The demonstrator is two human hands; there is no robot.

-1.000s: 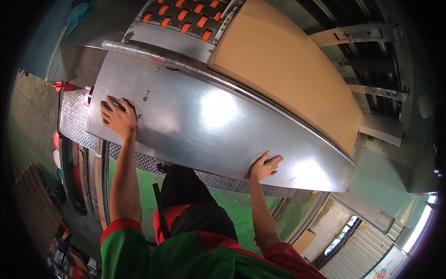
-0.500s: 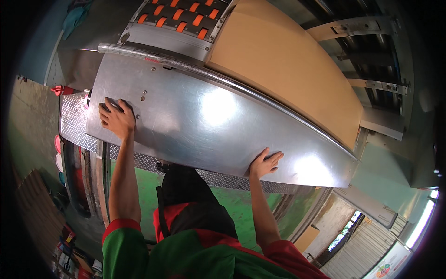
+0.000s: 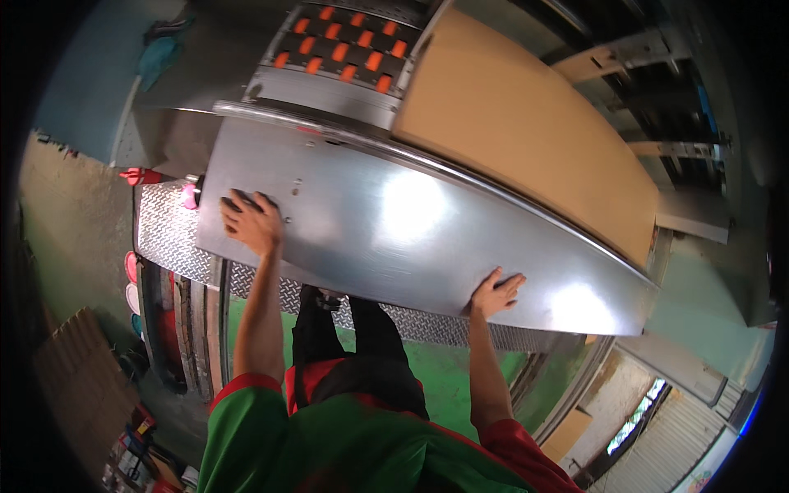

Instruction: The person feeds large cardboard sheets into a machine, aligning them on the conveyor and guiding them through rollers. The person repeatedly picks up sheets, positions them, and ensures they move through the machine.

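Note:
A long polished metal table spans the view in front of me. Near its left end my left hand rests on the surface, fingers apart and slightly curled, beside a few small bolts. My right hand lies on the near edge further right, fingers spread. Neither hand holds anything. Along the table's far edge runs a metal roller bar. Just behind that bar lies a large brown cardboard sheet or stack, apart from both hands.
Orange rollers sit in a metal bed beyond the table. Machine framing stands at the far right. A tread-plate step runs below the table, above a green floor. A red knob juts out at the left.
The whole view has shifted, so the table, cardboard and hands appear further right and slightly lower. Both hands stay on about the same spots of the table. More of my legs shows.

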